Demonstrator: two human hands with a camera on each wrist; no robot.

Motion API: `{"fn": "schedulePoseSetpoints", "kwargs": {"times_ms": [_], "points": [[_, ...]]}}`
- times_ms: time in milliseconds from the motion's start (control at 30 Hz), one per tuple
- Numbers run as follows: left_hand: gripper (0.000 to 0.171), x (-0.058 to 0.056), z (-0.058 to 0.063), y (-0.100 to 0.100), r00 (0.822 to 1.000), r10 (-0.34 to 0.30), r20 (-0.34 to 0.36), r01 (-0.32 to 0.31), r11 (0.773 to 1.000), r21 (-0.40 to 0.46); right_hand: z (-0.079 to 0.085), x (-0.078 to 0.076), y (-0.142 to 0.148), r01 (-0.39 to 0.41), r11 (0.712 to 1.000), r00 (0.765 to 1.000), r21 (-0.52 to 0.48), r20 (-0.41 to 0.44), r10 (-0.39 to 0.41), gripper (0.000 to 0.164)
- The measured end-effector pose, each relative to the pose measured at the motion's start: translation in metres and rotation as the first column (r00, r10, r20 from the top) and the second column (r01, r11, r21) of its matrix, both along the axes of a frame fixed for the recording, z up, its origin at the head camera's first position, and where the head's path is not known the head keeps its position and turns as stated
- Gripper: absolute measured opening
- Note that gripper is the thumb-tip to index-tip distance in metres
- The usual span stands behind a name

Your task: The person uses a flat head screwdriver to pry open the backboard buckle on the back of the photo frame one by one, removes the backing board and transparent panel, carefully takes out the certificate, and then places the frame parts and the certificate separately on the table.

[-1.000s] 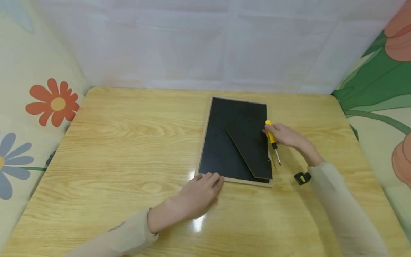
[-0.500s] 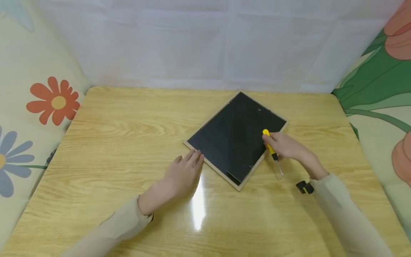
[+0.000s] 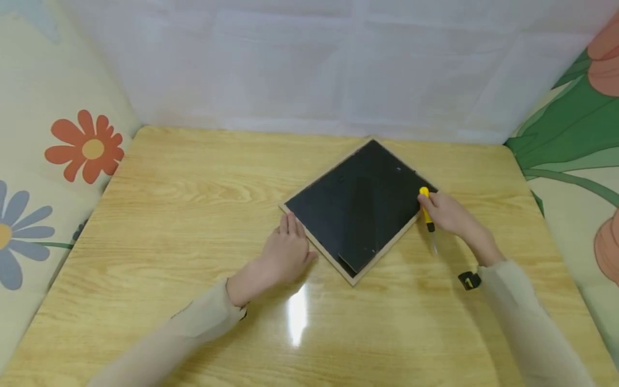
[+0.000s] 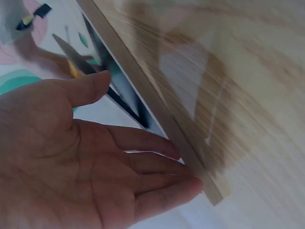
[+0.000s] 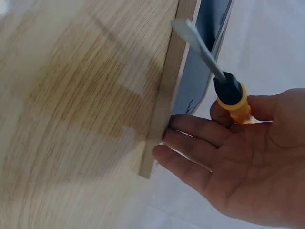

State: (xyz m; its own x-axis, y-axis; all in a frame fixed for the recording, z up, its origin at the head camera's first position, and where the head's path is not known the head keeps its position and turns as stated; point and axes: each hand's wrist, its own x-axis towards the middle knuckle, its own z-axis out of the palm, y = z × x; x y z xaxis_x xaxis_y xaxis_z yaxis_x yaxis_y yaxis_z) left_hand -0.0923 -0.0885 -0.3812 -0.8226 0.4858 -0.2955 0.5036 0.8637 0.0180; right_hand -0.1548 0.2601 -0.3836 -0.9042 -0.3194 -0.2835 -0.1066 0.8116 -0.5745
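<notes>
A picture frame (image 3: 324, 199) with a black back and a pale wooden rim lies face down, turned cornerwise on the table. Its black stand flap (image 3: 361, 226) rises a little from the back. My left hand (image 3: 288, 247) touches the rim near the left corner; in the left wrist view its fingers are straight against the wooden edge (image 4: 143, 90). At the right corner my right hand (image 3: 450, 214) pinches a yellow screwdriver (image 3: 426, 209) between thumb and forefinger, its metal tip pointing down. The other fingers of that hand touch the rim (image 5: 164, 90) in the right wrist view.
The wood-grain table (image 3: 193, 226) stretches around the frame on all sides. A white cloth (image 3: 290, 70) hangs behind its far edge. Flower-patterned panels (image 3: 92, 148) stand at the left and right.
The picture frame has turned from near upright to cornerwise on the table. Both hands moved with it, the left first up and left, and the right lately to the right with the screwdriver.
</notes>
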Motion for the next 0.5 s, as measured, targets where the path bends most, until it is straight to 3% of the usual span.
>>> {"fn": "schedulePoseSetpoints", "kwargs": {"times_ms": [133, 267, 400, 500], "points": [[0.084, -0.022, -0.001, -0.005, 0.999, 0.011, 0.039, -0.011, 1.000, -0.006, 0.007, 0.016, -0.003, 0.005, 0.999, 0.999, 0.034, 0.033, -0.006, 0.046], [0.089, -0.049, -0.004, -0.015, 0.995, -0.028, 0.092, 0.023, 0.998, 0.056, 0.012, 0.032, -0.008, -0.001, 0.999, 0.999, 0.048, 0.054, -0.002, 0.047], [0.084, -0.072, -0.007, -0.024, 0.984, -0.083, 0.157, 0.065, 0.991, 0.116, 0.013, 0.047, -0.013, -0.009, 0.999, 0.998, 0.048, 0.068, 0.005, 0.047], [0.079, -0.082, -0.008, -0.028, 0.975, -0.105, 0.194, 0.075, 0.985, 0.152, 0.014, 0.055, -0.016, -0.002, 0.999, 0.997, 0.053, 0.080, -0.003, 0.048]]}}
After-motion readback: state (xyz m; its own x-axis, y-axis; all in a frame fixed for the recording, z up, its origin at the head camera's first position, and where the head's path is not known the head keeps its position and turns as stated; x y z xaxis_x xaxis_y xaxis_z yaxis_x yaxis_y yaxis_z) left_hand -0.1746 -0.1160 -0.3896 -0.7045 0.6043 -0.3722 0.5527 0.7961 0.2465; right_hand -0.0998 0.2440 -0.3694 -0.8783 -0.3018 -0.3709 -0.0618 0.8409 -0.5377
